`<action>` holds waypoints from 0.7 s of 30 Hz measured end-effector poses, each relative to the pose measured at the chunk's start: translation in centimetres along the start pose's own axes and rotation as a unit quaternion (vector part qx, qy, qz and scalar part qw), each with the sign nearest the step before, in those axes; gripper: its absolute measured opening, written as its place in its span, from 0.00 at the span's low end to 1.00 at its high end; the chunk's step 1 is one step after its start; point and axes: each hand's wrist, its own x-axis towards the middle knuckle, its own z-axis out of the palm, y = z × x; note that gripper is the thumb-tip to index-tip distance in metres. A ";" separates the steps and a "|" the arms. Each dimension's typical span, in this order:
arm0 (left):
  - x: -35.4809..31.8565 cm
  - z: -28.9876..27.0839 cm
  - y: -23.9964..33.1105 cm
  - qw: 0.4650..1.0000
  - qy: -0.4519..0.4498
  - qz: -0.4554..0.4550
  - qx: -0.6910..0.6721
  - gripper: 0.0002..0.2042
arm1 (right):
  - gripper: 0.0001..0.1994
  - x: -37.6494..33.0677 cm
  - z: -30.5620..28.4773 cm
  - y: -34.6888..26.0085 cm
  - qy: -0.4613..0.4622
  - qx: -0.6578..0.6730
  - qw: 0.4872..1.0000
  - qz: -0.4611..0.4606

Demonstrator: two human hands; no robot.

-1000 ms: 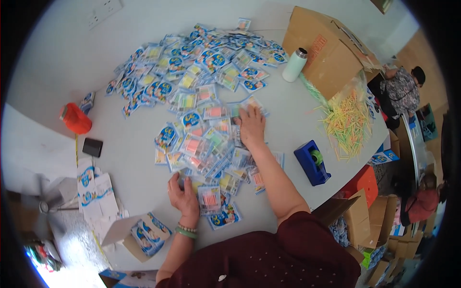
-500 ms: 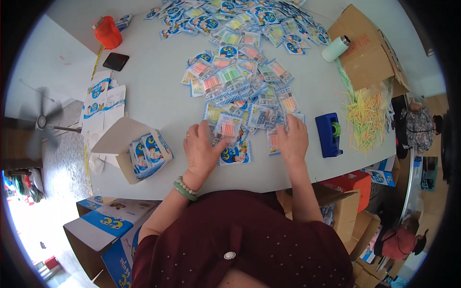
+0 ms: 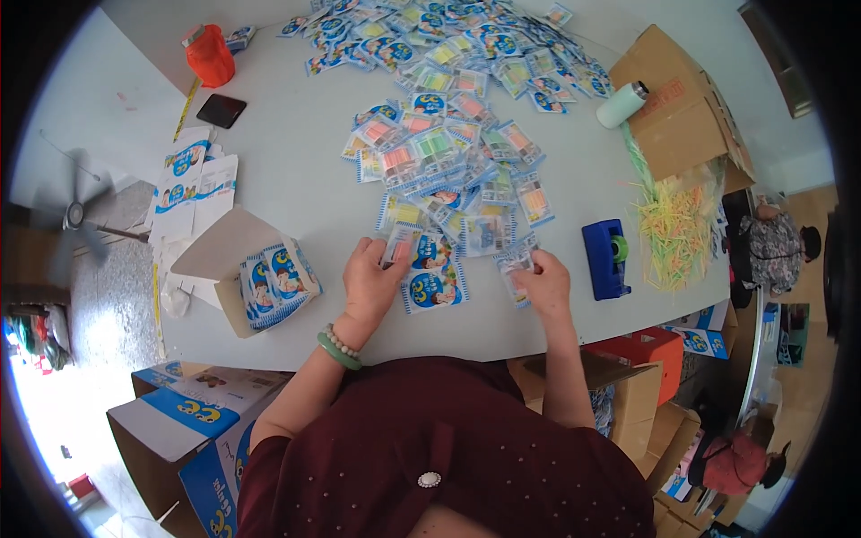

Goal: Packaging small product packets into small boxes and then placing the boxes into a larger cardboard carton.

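Observation:
My left hand point(image 3: 369, 285), with a green bangle and a beaded bracelet at its wrist, pinches a small clear-and-blue packet point(image 3: 401, 243) with pinkish sticks inside. On the right, my right hand point(image 3: 547, 287) has thumb and fingers closed on the edge of another such packet point(image 3: 514, 267), which is slightly tilted. Between the hands a blue printed packet point(image 3: 435, 289) lies flat on the table. Just beyond them is a loose heap of packets point(image 3: 430, 148) with pink, green and yellow contents. An open white box point(image 3: 215, 255) left of my left hand holds several packets standing side by side.
A larger packet pile point(image 3: 448, 31) covers the far table. At right are a blue tape dispenser point(image 3: 606, 260), loose coloured sticks point(image 3: 677, 229), a pale green bottle point(image 3: 621, 105) and a cardboard box point(image 3: 673, 108). Leftward lie a phone point(image 3: 221, 110), red bottle point(image 3: 210, 56) and flattened cartons point(image 3: 184, 184).
Both hands were spread over the packets and have closed, each on one packet. The left packet has shifted left, uncovering more of the blue printed one. The right packet has been pulled slightly nearer.

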 end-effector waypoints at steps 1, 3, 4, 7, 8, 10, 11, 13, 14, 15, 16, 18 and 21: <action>-0.3 -0.2 -0.6 1.000 0.000 -0.005 0.005 0.11 | 0.11 -0.4 -0.5 -0.8 -0.045 0.089 0.995 0.013; -0.4 -0.2 -2.0 0.969 -0.087 -0.103 -0.209 0.04 | 0.10 -1.3 -0.4 -4.3 -0.096 0.237 0.967 0.009; -0.6 -0.2 -1.9 0.969 -0.090 -0.104 -0.206 0.04 | 0.08 -1.6 0.2 -5.6 -0.132 0.376 0.917 0.008; -1.7 -0.2 -0.2 0.860 -0.143 -0.126 -0.473 0.05 | 0.10 -1.8 4.7 -7.1 -0.207 0.369 0.905 -0.032; -2.4 -0.3 0.4 0.826 -0.166 -0.161 -0.514 0.08 | 0.11 -1.7 6.5 -7.2 -0.230 0.339 0.911 -0.041; -2.8 -1.1 1.6 0.787 -0.195 -0.196 -0.551 0.11 | 0.11 -1.9 9.2 -6.7 -0.173 0.255 0.947 -0.087; -2.9 -2.1 2.1 0.712 -0.229 -0.258 -0.612 0.13 | 0.12 -2.2 9.8 -6.7 -0.121 0.164 0.970 -0.135; -3.3 -2.7 1.9 0.626 -0.260 -0.318 -0.662 0.14 | 0.12 -3.0 9.2 -7.4 -0.117 0.113 0.975 -0.149; -3.6 -2.8 1.7 0.610 -0.258 -0.318 -0.678 0.15 | 0.13 -3.4 8.9 -7.7 -0.115 0.061 0.978 -0.165; -3.8 -2.7 1.4 0.593 -0.257 -0.318 -0.694 0.16 | 0.13 -3.7 9.0 -7.6 -0.114 0.060 0.978 -0.163; -4.0 -2.1 0.6 0.592 -0.258 -0.316 -0.695 0.16 | 0.11 -3.9 9.0 -7.6 -0.124 0.040 0.975 -0.178; -4.1 -0.3 -1.3 0.677 -0.224 -0.304 -0.632 0.18 | 0.10 -3.6 8.8 -7.1 -0.132 0.016 0.972 -0.193; -3.7 -0.8 -1.2 0.674 -0.213 -0.289 -0.645 0.16 | 0.17 -0.9 6.4 -5.9 0.171 -0.162 0.914 -0.330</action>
